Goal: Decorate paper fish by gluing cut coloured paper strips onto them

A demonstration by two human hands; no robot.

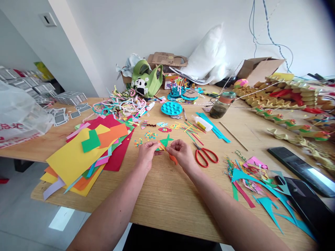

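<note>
Over the middle of the table, my left hand (148,153) pinches a green paper fish (166,140) by its near end, its tail pointing away from me. From the other side, the closed fingertips of my right hand (182,153) grip a thin orange paper strip (162,146) that lies across the fish's body. A curled orange paper piece (173,159) shows just under my right fingers. Scissors with red handles (206,157) rest right of that hand. Beyond the hands lie a red paper fish (164,130), a yellow paper fish (175,127) and small paper dots (151,135).
Coloured paper sheets (70,153) are heaped at left. Paper scraps (251,177) and two phones (303,167) lie at right. Farther back are a glue bottle (203,123), a blue painted disc (171,108), a jar of dark liquid (222,106) and a green panda bag (148,80).
</note>
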